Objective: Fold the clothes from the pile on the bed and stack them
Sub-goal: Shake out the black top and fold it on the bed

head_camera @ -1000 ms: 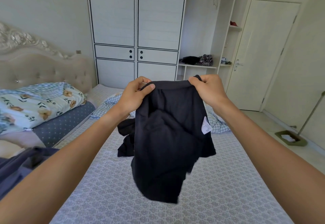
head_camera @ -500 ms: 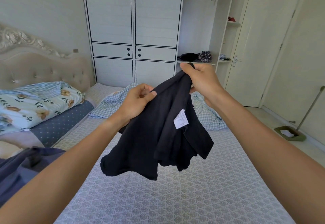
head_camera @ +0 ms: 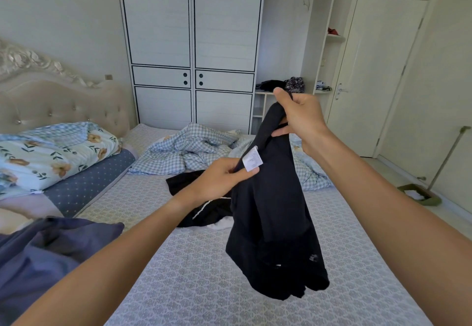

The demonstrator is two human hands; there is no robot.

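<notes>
Black garment [head_camera: 270, 213] hanging lengthwise above bed [head_camera: 204, 274], right grip [head_camera: 298, 118] clutching top, left grip [head_camera: 224, 177] pinching edge

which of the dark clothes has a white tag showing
The black garment held up in both hands: a white tag shows near its top. The black clothes lying on the bed show none.

Right hand [head_camera: 298, 118] raised, fist closed; left hand [head_camera: 224, 177] lower, fingers pinched.

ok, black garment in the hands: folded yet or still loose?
Loose. The black garment hangs bunched and unfolded in the air from the right hand, left hand pinching near its tag.
</notes>
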